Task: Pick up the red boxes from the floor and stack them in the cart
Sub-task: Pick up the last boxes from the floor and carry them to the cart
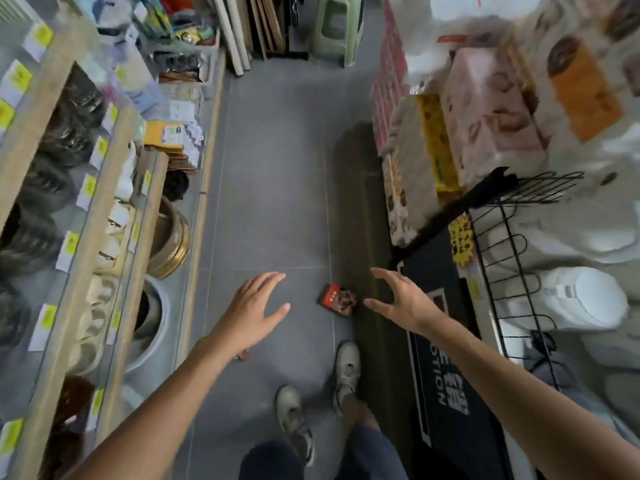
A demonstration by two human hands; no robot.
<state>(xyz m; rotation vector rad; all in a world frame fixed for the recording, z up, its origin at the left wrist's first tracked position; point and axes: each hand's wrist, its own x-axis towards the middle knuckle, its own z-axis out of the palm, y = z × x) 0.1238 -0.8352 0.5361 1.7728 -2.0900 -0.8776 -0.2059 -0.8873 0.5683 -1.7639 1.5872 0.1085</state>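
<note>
My left hand (254, 308) and right hand (398, 299) hover with fingers spread, holding nothing. The red box (337, 300) lies on the grey floor (277, 185) between them, beside the black cart (446, 341).

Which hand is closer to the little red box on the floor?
Right. The right hand is just beside the small red cardboard box, thumb nearly touching. The left hand hangs farther off, across bare floor.

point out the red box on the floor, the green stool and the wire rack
red box (337, 299): head view, its top face
green stool (337, 27): head view, its front leg frame
wire rack (509, 237): head view, a black side wire
</note>
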